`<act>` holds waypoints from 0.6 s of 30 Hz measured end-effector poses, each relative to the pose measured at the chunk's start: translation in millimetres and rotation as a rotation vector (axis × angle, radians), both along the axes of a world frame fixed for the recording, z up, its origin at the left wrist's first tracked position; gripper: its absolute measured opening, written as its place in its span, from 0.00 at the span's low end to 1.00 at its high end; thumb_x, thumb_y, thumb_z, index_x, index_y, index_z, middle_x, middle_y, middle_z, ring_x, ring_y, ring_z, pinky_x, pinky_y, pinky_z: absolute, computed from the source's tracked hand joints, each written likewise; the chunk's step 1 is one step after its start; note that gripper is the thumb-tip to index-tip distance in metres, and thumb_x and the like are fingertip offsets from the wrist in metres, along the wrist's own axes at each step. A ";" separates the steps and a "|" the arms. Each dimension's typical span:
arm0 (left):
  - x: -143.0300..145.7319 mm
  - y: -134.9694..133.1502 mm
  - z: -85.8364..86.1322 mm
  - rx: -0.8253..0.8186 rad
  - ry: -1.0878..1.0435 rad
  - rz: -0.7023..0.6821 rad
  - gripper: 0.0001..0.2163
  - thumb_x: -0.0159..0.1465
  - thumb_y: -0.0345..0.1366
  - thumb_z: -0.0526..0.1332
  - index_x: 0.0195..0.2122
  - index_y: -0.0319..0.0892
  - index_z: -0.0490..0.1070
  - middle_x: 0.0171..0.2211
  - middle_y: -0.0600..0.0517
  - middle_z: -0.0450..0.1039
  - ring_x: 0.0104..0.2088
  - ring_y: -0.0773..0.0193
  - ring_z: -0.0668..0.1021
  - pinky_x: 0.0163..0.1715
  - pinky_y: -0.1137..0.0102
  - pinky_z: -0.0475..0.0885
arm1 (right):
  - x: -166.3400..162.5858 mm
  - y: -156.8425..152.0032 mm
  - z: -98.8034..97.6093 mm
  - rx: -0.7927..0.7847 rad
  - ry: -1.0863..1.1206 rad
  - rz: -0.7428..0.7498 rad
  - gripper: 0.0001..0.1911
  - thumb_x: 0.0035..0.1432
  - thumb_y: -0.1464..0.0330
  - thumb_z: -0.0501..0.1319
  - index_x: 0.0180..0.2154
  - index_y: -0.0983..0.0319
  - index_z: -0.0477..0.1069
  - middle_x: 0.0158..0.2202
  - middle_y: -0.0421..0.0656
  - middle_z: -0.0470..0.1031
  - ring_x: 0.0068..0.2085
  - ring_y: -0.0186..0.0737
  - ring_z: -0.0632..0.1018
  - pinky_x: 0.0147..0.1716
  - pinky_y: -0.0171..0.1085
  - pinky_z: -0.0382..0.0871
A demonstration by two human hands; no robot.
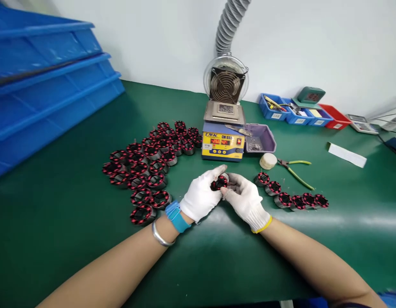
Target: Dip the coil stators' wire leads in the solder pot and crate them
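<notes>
I hold one small round coil point(218, 183), black with red windings, just above the green mat point(72, 239), straight in front of the yellow box. My left hand point(201, 196) in its white glove wraps the coil from the left, fingers curled closed around it and the forefinger stretched over its top; a blue strap point(176, 216) and a metal bangle point(159, 236) sit on that wrist. My right hand point(244, 197), also gloved, meets it from the right with fingers bent and the tips pinching the coil's edge. Both forearms come in low over the mat and the hands touch each other around the coil. To the left lies a big cluster of the same coils point(149, 164); to the right a short row of five more point(290, 196), near a pair of green-handled pliers point(296, 169) and a pale round disc point(268, 161). The yellow box point(222, 145) reads "CM" with digits after it, and its red displays seem to show 4266 and 42, though they are too blurred to be sure. Behind it stands a fan point(225, 84) on a grey hose.
</notes>
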State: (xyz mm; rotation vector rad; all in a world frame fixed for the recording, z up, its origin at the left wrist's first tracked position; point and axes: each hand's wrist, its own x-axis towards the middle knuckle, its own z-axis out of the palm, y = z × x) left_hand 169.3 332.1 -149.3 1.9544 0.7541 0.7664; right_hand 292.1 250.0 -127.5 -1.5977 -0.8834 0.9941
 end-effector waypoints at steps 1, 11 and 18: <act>-0.7 0.8 1.2 -0.005 0.003 -0.004 0.27 0.56 0.32 0.58 0.59 0.43 0.64 0.58 0.52 0.69 0.56 0.60 0.72 0.60 0.65 0.66 | -0.5 1.9 -1.4 0.010 0.000 -0.002 0.21 0.49 0.64 0.66 0.46 0.61 0.72 0.41 0.46 0.79 0.37 0.41 0.79 0.38 0.39 0.76; -5.8 2.3 9.6 -0.087 0.189 0.017 0.05 0.57 0.34 0.58 0.31 0.45 0.74 0.28 0.50 0.78 0.31 0.56 0.78 0.34 0.62 0.74 | 13.6 1.0 -9.9 0.034 -0.156 -0.066 0.25 0.50 0.61 0.66 0.49 0.63 0.69 0.46 0.49 0.77 0.40 0.42 0.80 0.41 0.40 0.77; -10.6 -0.5 29.4 -0.329 0.063 -0.107 0.09 0.59 0.37 0.60 0.25 0.39 0.73 0.21 0.52 0.72 0.24 0.66 0.73 0.24 0.74 0.67 | 18.3 -0.6 9.7 -0.113 -0.200 -0.115 0.27 0.42 0.55 0.67 0.46 0.56 0.73 0.44 0.47 0.79 0.43 0.50 0.81 0.44 0.47 0.77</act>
